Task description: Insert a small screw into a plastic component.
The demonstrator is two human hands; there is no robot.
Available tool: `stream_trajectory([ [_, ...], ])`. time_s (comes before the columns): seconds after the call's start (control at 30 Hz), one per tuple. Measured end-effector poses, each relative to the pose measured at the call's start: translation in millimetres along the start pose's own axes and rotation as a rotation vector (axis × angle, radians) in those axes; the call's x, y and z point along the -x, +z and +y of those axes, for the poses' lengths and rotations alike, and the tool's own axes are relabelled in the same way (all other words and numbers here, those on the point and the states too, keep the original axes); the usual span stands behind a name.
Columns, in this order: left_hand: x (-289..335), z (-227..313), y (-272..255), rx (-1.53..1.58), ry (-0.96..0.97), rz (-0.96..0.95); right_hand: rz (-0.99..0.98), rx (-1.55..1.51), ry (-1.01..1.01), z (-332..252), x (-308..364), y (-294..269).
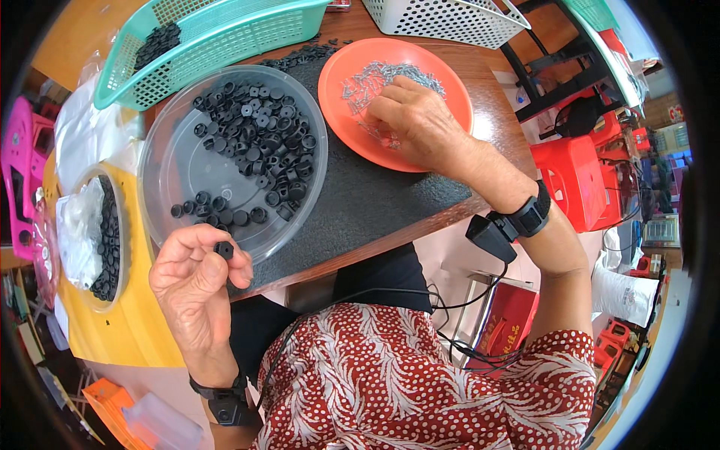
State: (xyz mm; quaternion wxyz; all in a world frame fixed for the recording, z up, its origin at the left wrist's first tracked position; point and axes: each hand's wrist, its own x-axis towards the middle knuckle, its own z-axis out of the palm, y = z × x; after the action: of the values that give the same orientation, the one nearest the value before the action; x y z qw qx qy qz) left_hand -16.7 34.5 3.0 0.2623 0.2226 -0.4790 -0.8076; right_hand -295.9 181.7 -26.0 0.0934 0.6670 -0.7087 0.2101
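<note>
My left hand (pixel 193 289) pinches a small black plastic cap (pixel 223 250) between thumb and fingers, beside the near rim of a clear round tub (pixel 166 165). Many loose black caps (pixel 259 131) lie in that tub, heaped toward its far right side. Over to the right, an orange-red plate (pixel 341 124) holds a scatter of small silvery screws (pixel 371 81). My right hand (pixel 420 124) reaches down into the plate with curled fingers among the screws. Its fingertips are partly hidden, so whether a screw is between them does not show.
A green basket (pixel 217 41) with black parts stands at the far left, a white basket (pixel 442 22) at the far edge. Another tub of black pieces (pixel 110 240) sits left on yellow sheeting (pixel 142 330). A red stool (pixel 570 180) stands right of the table (pixel 375 202). Cables cross my lap.
</note>
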Motion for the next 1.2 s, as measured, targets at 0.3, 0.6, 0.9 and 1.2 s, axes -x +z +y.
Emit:
stream_trajectory([
  [0.3,1,0,3,0.006,0.003,0.004,-0.077,0.212,-0.116,-7,-4,-5],
  [0.6,2,0,0,0.019,-0.012,0.002,0.176,-0.031,0.106,-11,3,-5],
  [0.9,-1,-4,10,0.219,-0.011,-0.134,0.255,-0.733,0.575,-74,-10,-29],
  [1.2,4,-7,7,0.225,0.037,-0.123,0.328,-1.071,0.298,-153,-28,-7],
])
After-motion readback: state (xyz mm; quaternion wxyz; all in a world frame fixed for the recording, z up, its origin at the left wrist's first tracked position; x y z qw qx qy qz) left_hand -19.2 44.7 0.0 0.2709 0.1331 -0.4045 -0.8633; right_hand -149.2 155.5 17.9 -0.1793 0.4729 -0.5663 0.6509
